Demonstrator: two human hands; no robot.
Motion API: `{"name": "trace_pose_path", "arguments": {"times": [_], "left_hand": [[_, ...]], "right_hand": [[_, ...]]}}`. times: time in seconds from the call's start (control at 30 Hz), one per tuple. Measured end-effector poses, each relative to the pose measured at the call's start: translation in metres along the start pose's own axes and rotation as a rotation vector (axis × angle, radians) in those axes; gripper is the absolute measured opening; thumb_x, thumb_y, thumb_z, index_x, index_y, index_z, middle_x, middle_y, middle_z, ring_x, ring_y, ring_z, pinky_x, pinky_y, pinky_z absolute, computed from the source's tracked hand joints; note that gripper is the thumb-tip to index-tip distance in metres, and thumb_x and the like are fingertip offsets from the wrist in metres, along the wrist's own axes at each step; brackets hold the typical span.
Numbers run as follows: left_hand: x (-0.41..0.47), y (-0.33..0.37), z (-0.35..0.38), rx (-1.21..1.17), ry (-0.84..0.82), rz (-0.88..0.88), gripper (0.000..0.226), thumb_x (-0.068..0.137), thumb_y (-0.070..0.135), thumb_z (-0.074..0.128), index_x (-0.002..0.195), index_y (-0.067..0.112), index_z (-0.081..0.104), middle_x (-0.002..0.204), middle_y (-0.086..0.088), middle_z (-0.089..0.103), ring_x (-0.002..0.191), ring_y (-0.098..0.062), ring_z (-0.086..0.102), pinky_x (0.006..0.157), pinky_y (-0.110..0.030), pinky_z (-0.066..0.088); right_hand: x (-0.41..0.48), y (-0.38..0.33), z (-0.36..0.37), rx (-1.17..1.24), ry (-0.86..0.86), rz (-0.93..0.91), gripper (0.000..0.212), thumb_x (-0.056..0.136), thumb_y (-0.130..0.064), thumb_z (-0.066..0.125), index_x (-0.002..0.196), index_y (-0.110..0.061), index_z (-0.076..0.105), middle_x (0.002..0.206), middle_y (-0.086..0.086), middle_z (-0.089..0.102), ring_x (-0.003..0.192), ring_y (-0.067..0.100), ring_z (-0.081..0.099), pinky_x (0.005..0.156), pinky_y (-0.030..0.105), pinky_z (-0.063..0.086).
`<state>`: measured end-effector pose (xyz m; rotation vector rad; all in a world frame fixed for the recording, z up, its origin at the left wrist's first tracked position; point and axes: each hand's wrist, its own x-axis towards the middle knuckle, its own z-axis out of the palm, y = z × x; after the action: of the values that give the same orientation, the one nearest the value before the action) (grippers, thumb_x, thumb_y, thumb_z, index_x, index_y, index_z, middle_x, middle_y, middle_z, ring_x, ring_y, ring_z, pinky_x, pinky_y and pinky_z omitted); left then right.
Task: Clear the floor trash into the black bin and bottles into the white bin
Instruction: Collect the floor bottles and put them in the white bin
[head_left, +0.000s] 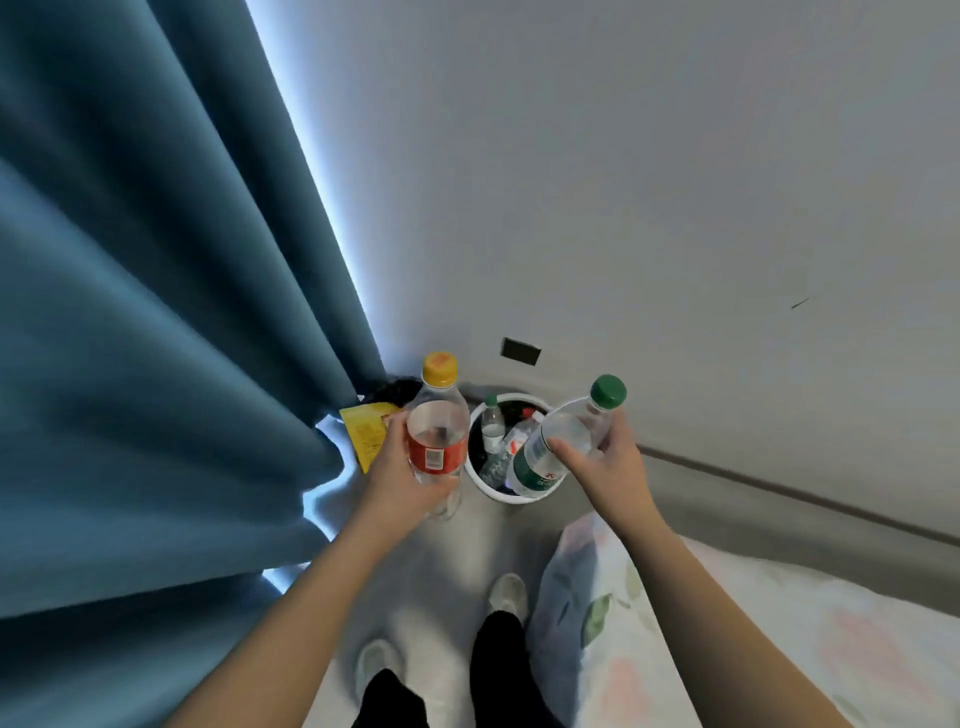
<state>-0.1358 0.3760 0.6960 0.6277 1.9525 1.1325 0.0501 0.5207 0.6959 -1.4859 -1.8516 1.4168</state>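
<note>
Two grips: each grasping a bottle, lower centre of frame.
Left grip (410, 470): clasps yellow-capped bottle (437, 415), upright, just left of white bin (501, 497).
Right grip (602, 457): clasps green-capped bottle (558, 441), tilted above white bin.
White bin: holds other bottles (492, 427), by wall (675, 208).

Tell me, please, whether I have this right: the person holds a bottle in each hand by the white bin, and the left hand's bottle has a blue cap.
Not quite: the head view shows the red-labelled bottle in the left hand has a yellow cap, not blue. The rest stands: the right hand grips a green-capped bottle by the white bin.
</note>
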Motion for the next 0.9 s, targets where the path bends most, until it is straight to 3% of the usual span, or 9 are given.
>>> {"name": "trace_pose_path", "arguments": {"times": [0.07, 0.17, 0.33, 0.47, 0.53, 0.7, 0.9], "left_hand": [[0.035, -0.009, 0.029, 0.020, -0.009, -0.048, 0.072, 0.068, 0.004, 0.078, 0.116, 0.041, 0.039, 0.102, 0.011, 0.060, 0.094, -0.009, 0.060, 0.076, -0.011, 0.047], [0.095, -0.045, 0.068, 0.041, 0.023, -0.124, 0.077, 0.054, 0.018, 0.077, 0.104, 0.061, 0.038, 0.109, 0.008, 0.062, 0.103, -0.017, 0.061, 0.089, -0.037, 0.050], [0.206, -0.152, 0.128, 0.090, 0.032, -0.323, 0.074, 0.055, 0.013, 0.083, 0.107, 0.043, 0.039, 0.107, 0.004, 0.062, 0.098, -0.020, 0.061, 0.084, -0.047, 0.053], [0.277, -0.231, 0.171, 0.156, 0.018, -0.345, 0.072, 0.061, 0.006, 0.083, 0.113, 0.032, 0.041, 0.105, 0.006, 0.061, 0.095, -0.017, 0.059, 0.080, -0.035, 0.048], [0.303, -0.258, 0.191, 0.210, 0.012, -0.317, 0.069, 0.062, 0.005, 0.084, 0.111, 0.028, 0.041, 0.102, 0.008, 0.058, 0.094, -0.015, 0.057, 0.078, -0.030, 0.044], [0.347, -0.310, 0.230, 0.426, -0.114, -0.285, 0.060, 0.068, 0.018, 0.083, 0.116, 0.021, 0.048, 0.098, 0.008, 0.059, 0.090, -0.015, 0.058, 0.083, -0.037, 0.051], [0.365, -0.327, 0.250, 0.596, -0.242, -0.330, 0.051, 0.072, 0.021, 0.081, 0.110, 0.016, 0.048, 0.103, -0.001, 0.066, 0.092, -0.021, 0.061, 0.079, -0.036, 0.049]], "right_hand": [[0.038, 0.025, -0.008, -0.008, 0.025, 0.074, 0.050, 0.077, -0.024, 0.080, 0.117, -0.017, 0.050, 0.105, -0.007, 0.064, 0.094, 0.006, 0.062, 0.081, 0.026, 0.051], [0.094, 0.071, -0.003, -0.058, 0.032, 0.185, 0.055, 0.077, -0.025, 0.079, 0.120, -0.017, 0.047, 0.110, -0.003, 0.061, 0.097, 0.014, 0.060, 0.082, 0.030, 0.048], [0.183, 0.190, 0.042, -0.120, 0.030, 0.343, 0.067, 0.075, -0.030, 0.080, 0.129, -0.015, 0.042, 0.121, 0.004, 0.057, 0.107, 0.023, 0.058, 0.090, 0.041, 0.050], [0.234, 0.274, 0.084, -0.094, 0.060, 0.458, 0.066, 0.079, -0.028, 0.077, 0.132, -0.015, 0.039, 0.116, 0.000, 0.054, 0.095, 0.017, 0.054, 0.073, 0.026, 0.042], [0.254, 0.307, 0.104, -0.112, 0.015, 0.497, 0.065, 0.079, -0.031, 0.076, 0.131, -0.015, 0.040, 0.117, 0.000, 0.054, 0.096, 0.017, 0.053, 0.075, 0.027, 0.041], [0.284, 0.360, 0.147, -0.163, -0.024, 0.560, 0.076, 0.075, -0.041, 0.077, 0.135, -0.013, 0.040, 0.128, 0.004, 0.050, 0.112, 0.021, 0.052, 0.080, 0.031, 0.043], [0.284, 0.381, 0.160, -0.154, 0.010, 0.563, 0.075, 0.071, -0.046, 0.080, 0.131, -0.016, 0.046, 0.124, 0.001, 0.055, 0.107, 0.018, 0.056, 0.077, 0.029, 0.046]]}}
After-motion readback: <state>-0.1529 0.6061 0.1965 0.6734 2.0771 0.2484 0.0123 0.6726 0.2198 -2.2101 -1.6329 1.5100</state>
